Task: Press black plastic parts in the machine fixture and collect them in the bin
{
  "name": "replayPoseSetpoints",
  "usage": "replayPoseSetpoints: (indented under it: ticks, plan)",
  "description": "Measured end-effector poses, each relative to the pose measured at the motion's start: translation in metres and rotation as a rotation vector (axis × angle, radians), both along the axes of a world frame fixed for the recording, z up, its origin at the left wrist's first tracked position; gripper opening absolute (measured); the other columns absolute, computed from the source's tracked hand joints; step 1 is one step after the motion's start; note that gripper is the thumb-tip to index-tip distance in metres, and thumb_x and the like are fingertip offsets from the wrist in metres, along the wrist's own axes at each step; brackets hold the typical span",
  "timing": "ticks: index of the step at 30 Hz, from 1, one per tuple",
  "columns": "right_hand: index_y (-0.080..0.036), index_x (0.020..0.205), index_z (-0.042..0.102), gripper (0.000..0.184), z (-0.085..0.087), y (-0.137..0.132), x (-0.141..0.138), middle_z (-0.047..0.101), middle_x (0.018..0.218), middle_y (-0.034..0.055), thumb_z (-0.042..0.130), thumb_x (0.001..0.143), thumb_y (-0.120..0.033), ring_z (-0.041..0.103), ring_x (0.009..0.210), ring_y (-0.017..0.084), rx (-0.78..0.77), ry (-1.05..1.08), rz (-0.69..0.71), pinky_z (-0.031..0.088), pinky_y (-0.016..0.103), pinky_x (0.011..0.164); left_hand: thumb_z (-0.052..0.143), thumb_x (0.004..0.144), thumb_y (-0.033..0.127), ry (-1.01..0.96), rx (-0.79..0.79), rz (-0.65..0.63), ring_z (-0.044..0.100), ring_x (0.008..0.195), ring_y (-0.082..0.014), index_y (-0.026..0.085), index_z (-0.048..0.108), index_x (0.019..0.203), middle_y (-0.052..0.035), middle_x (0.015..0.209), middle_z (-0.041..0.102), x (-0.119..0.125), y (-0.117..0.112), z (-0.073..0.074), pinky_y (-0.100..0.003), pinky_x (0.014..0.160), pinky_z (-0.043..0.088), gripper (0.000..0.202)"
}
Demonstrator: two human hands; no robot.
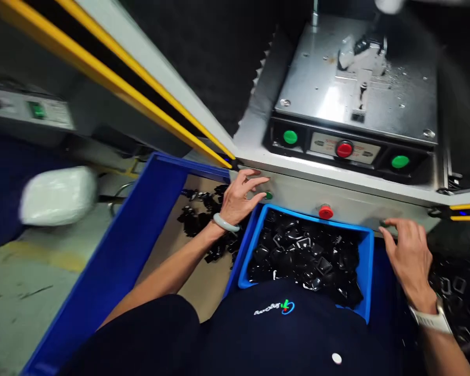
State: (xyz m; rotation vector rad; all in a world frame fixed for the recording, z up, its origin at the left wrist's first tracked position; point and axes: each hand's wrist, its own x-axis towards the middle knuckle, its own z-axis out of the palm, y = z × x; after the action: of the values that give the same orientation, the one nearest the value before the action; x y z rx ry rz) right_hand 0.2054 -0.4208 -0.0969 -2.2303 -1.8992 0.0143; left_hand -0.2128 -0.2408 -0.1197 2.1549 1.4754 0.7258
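Note:
My left hand (pixel 238 199) is at the machine's white front panel (pixel 297 189), fingers spread and holding nothing. Its thumb is beside a green push button (pixel 268 196). At the right end of the panel is my right hand (pixel 409 253), empty, thumb and index finger apart around a dark green button (pixel 383 223); whether it presses is unclear. A red button (pixel 326 211) sits between the hands. Above, the metal plate (pixel 309 78) carries a pale fixture (pixel 370 60) with a small dark part (pixel 361 46) in it.
A blue bin (pixel 370 266) full of glossy black parts (pixel 297 250) stands before my body. More black parts lie left, in a blue-walled tray (pixel 141 224), and at right. A control box (pixel 344 149) has two green buttons and a red one. Yellow-edged frames (pixel 149 99) flank the machine.

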Motion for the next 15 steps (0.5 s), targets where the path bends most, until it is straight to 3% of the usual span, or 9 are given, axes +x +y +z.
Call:
replayPoseSetpoints:
  ticks: [4, 6, 8, 11, 15]
  plan:
    - [-0.03, 0.121, 0.073, 0.033, -0.029, -0.035, -0.018, 0.073, 0.112, 0.0086, 0.043, 0.109, -0.039, 0.066, 0.098, 0.026, -0.156, 0.106, 0.432, 0.052, 0.04, 0.076, 0.065, 0.097, 0.031, -0.11, 0.05, 0.303, 0.066, 0.086, -0.0171, 0.02, 0.073, 0.12, -0.0101, 0.126, 0.068, -0.038, -0.007, -0.008, -0.029, 0.082, 0.055, 0.027]
    - [-0.029, 0.118, 0.073, 0.034, -0.049, -0.047, -0.019, 0.074, 0.109, 0.0081, 0.042, 0.11, -0.038, 0.068, 0.096, 0.025, -0.189, 0.195, 0.505, 0.055, 0.039, 0.073, 0.062, 0.098, 0.028, -0.053, 0.003, 0.46, 0.066, 0.086, -0.018, 0.017, 0.072, 0.115, -0.0105, 0.12, 0.071, -0.062, -0.008, -0.016, -0.029, 0.081, 0.054, 0.022]
    - [-0.027, 0.116, 0.073, 0.035, -0.061, -0.053, -0.017, 0.074, 0.103, 0.0086, 0.042, 0.109, -0.043, 0.069, 0.092, 0.025, -0.205, 0.251, 0.483, 0.057, 0.04, 0.073, 0.06, 0.098, 0.024, 0.08, -0.122, 0.545, 0.067, 0.088, -0.0201, 0.015, 0.071, 0.113, -0.0109, 0.116, 0.072, -0.08, -0.012, -0.026, -0.031, 0.084, 0.053, 0.02]
    - [-0.029, 0.122, 0.071, 0.042, -0.059, -0.054, -0.016, 0.072, 0.101, 0.0079, 0.045, 0.107, -0.058, 0.07, 0.09, 0.026, -0.21, 0.258, 0.44, 0.059, 0.039, 0.07, 0.062, 0.095, 0.017, 0.236, -0.297, 0.501, 0.067, 0.1, -0.0254, 0.016, 0.071, 0.109, -0.0121, 0.117, 0.072, -0.089, -0.022, -0.046, -0.036, 0.091, 0.052, 0.017]
    - [-0.033, 0.128, 0.069, 0.046, -0.043, -0.047, -0.025, 0.073, 0.102, 0.0049, 0.047, 0.105, -0.067, 0.073, 0.089, 0.023, -0.203, 0.259, 0.419, 0.058, 0.035, 0.065, 0.068, 0.087, 0.009, 0.205, -0.361, 0.322, 0.058, 0.126, -0.0325, 0.018, 0.072, 0.099, -0.0137, 0.123, 0.072, -0.073, -0.034, -0.072, -0.044, 0.111, 0.043, 0.015]
